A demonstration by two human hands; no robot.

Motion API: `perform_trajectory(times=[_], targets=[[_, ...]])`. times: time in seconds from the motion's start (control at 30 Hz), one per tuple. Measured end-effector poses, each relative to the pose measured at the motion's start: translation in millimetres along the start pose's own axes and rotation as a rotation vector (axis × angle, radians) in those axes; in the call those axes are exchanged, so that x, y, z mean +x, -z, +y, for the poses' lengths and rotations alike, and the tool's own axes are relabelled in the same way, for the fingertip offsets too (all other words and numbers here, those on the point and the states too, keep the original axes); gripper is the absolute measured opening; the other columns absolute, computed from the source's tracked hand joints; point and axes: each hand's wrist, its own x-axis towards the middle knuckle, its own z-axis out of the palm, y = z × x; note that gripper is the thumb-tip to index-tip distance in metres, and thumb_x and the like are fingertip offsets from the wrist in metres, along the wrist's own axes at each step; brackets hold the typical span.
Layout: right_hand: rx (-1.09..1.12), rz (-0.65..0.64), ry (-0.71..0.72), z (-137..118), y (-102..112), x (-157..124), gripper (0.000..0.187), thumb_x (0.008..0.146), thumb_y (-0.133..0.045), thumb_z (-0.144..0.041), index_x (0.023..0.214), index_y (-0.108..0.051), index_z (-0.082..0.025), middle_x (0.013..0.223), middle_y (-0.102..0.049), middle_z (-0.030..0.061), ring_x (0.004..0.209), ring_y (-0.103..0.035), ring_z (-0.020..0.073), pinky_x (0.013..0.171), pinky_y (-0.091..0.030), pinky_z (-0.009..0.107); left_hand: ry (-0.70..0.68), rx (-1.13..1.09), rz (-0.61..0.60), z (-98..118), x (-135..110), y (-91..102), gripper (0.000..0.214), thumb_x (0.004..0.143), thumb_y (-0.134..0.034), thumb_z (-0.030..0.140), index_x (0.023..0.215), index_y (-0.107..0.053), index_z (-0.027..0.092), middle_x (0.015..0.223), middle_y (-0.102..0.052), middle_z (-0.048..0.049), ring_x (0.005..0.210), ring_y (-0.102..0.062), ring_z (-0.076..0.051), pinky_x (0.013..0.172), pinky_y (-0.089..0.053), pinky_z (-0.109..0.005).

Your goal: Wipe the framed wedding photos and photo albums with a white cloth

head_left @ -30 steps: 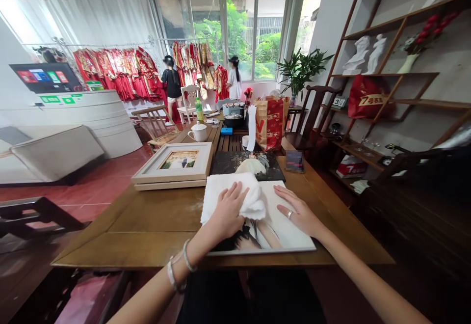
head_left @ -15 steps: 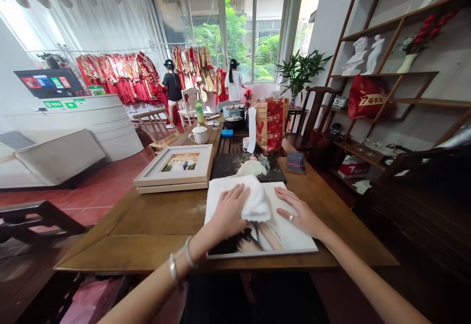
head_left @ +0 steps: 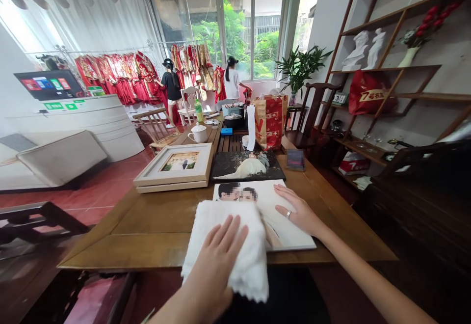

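Observation:
My left hand (head_left: 215, 265) lies flat, fingers spread, on a white towel (head_left: 224, 245) that covers the near left part of a large photo print (head_left: 283, 226) and hangs over the front edge of the wooden table (head_left: 147, 226). On the print's right side rests my right hand (head_left: 298, 211), flat with fingers apart and a ring on one finger. The far part of the print, with two people on it, is uncovered.
Stacked wooden picture frames (head_left: 176, 167) and a dark photo panel (head_left: 246, 165) lie just beyond the print. Further back are a teapot (head_left: 198, 132), a red paper bag (head_left: 270, 120), chairs, shelves at the right, red garments on racks and two people by the window.
My left hand has dragged the towel toward me, from the far part of the print to its near edge, uncovering the faces. The right hand has stayed in place.

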Motion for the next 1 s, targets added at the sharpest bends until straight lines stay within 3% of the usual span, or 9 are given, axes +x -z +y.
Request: perform_trajectory(times=[0.13, 0.3, 0.4, 0.47, 0.53, 0.63, 0.83, 0.9, 1.0], targets=[[-0.031, -0.026, 0.049, 0.2, 2.1, -0.1, 0.047, 0.081, -0.057, -0.037, 0.125, -0.054, -0.021, 0.136, -0.048, 0.0116, 0.130, -0.038, 0.0256, 0.108, -0.030, 0.049, -0.059, -0.043, 0.004, 1.1, -11.9, 3.7, 0.101, 0.045, -0.044, 0.013, 0.143, -0.024, 0.027, 0.150, -0.017, 0.0000, 0.135, -0.019, -0.030, 0.106, -0.021, -0.048], [-0.037, -0.046, 0.059, -1.2, 4.3, -0.6, 0.050, 0.081, -0.057, -0.037, 0.127, -0.051, -0.021, 0.138, -0.046, 0.0118, 0.131, -0.037, 0.0258, 0.108, -0.030, 0.050, 0.081, 0.054, 0.096, -18.9, 57.7, 19.7, 0.077, 0.059, -0.050, 0.016, 0.136, -0.038, 0.016, 0.142, -0.035, -0.0123, 0.126, -0.031, -0.032, 0.100, -0.028, -0.047], [-0.037, -0.051, 0.050, -2.4, 4.4, -0.8, 0.051, 0.081, -0.057, -0.038, 0.128, -0.050, -0.021, 0.138, -0.045, 0.0116, 0.132, -0.035, 0.0257, 0.108, -0.029, 0.050, 0.159, 0.107, 0.178, -34.1, 100.8, 18.4, 0.065, 0.071, -0.052, 0.024, 0.134, -0.040, 0.015, 0.139, -0.035, -0.0163, 0.127, -0.029, -0.035, 0.100, -0.024, -0.050], [-0.044, -0.049, 0.031, -3.3, 4.2, -0.7, 0.051, 0.081, -0.057, -0.038, 0.129, -0.050, -0.020, 0.139, -0.045, 0.0127, 0.132, -0.036, 0.0260, 0.108, -0.029, 0.049, 0.188, 0.115, 0.204, -41.1, 114.0, 15.8, 0.059, 0.075, -0.050, 0.027, 0.133, -0.041, 0.016, 0.140, -0.033, -0.0176, 0.129, -0.024, -0.037, 0.101, -0.022, -0.051], [-0.050, -0.044, 0.013, -4.2, 4.0, -0.6, 0.051, 0.081, -0.056, -0.037, 0.128, -0.050, -0.019, 0.138, -0.045, 0.0136, 0.131, -0.037, 0.0265, 0.109, -0.029, 0.049, 0.186, 0.118, 0.194, -43.2, 111.7, 14.9, 0.058, 0.075, -0.049, 0.023, 0.132, -0.043, 0.016, 0.141, -0.031, -0.0175, 0.131, -0.022, -0.036, 0.101, -0.022, -0.049], [-0.054, -0.039, 0.001, -4.7, 3.5, -0.8, 0.051, 0.081, -0.056, -0.037, 0.128, -0.050, -0.017, 0.138, -0.045, 0.0143, 0.130, -0.038, 0.0268, 0.108, -0.029, 0.049, 0.148, 0.116, 0.120, -32.9, 84.0, 18.0, 0.066, 0.070, -0.049, 0.015, 0.135, -0.040, 0.019, 0.142, -0.031, -0.0162, 0.132, -0.023, -0.034, 0.102, -0.024, -0.047], [-0.039, 0.000, 0.029, -2.8, 3.1, -3.2, 0.049, 0.081, -0.055, -0.036, 0.127, -0.051, -0.019, 0.137, -0.047, 0.0123, 0.129, -0.039, 0.0271, 0.108, -0.030, 0.050, 0.118, 0.082, -0.177, 24.3, 13.8, 20.5, 0.095, 0.053, -0.053, 0.012, 0.142, -0.024, 0.028, 0.151, -0.010, -0.0104, 0.137, -0.005, -0.035, 0.106, -0.014, -0.050], [-0.034, 0.003, 0.038, -2.6, 3.4, -3.5, 0.049, 0.082, -0.055, -0.035, 0.127, -0.052, -0.019, 0.136, -0.047, 0.0130, 0.129, -0.040, 0.0274, 0.107, -0.031, 0.050, 0.119, 0.088, -0.215, 34.0, 11.1, 18.8, 0.099, 0.050, -0.053, 0.012, 0.143, -0.021, 0.029, 0.152, -0.007, -0.0103, 0.136, -0.002, -0.036, 0.106, -0.013, -0.052], [-0.027, -0.010, 0.040, -2.7, 4.2, -3.2, 0.047, 0.083, -0.053, -0.035, 0.127, -0.052, -0.018, 0.137, -0.047, 0.0133, 0.129, -0.039, 0.0271, 0.107, -0.031, 0.051, 0.133, 0.127, -0.113, 26.5, 37.1, 16.6, 0.092, 0.057, -0.053, 0.015, 0.143, -0.022, 0.025, 0.149, -0.015, -0.0140, 0.136, -0.008, -0.037, 0.105, -0.014, -0.051]])
